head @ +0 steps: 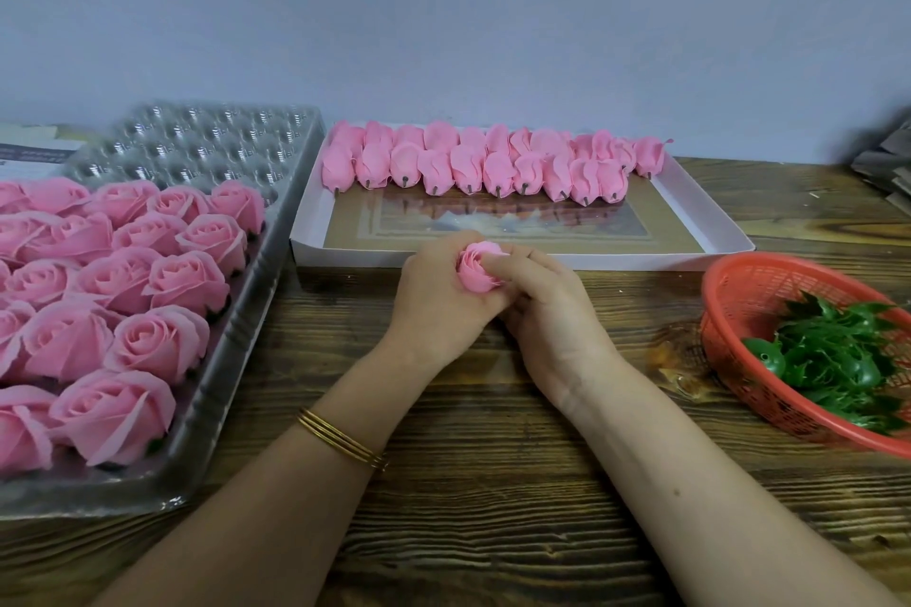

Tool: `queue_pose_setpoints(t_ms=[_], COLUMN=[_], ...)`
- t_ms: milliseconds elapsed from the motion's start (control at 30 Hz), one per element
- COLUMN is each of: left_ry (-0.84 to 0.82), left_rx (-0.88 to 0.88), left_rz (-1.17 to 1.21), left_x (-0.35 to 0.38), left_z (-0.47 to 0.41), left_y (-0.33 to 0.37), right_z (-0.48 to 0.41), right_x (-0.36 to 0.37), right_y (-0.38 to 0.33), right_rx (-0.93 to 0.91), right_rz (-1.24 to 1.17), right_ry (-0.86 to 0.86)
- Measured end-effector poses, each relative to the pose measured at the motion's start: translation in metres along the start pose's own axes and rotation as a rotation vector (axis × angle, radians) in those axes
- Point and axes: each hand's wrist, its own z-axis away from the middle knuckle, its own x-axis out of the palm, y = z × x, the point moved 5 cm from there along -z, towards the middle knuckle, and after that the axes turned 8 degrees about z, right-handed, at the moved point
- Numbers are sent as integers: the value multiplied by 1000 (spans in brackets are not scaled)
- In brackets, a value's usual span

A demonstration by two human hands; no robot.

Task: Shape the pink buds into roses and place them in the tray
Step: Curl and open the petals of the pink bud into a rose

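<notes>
Pink bud (pixel 477 270), petals spiralled, half-opened, between hands

Pink roses (pixel 123 291) sit in the tray (pixel 197 148) at left; closed buds (pixel 488 168) lie rowed farther back, one part-opened bud (pixel 477 269) held centrally.

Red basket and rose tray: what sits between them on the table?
In the head view, the left hand and right hand, both gripping one pink bud, over the wooden table.

One each: tray (pixel 212 389), box (pixel 641 260), basket (pixel 715 291), held bud (pixel 475 269); two hands (pixel 443 301).
</notes>
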Motion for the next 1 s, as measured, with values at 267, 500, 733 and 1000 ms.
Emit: queue_pose_setpoints(t_ms=[267,500,733,1000], left_ry=[53,141,124,14], left_rx=[-135,-269,-313,-365], left_rz=[295,570,669,742], left_x=[0,-2,3,6], left_z=[1,0,0,-2], left_y=[-1,-2,-4,-7], right_z=[-3,-2,-2,0], right_x=[-4,-9,-6,-3], right_y=[4,6,6,3], right_rx=[-32,-104,-195,-242], right_rz=[-72,60,312,372], right_ry=[54,127,115,119])
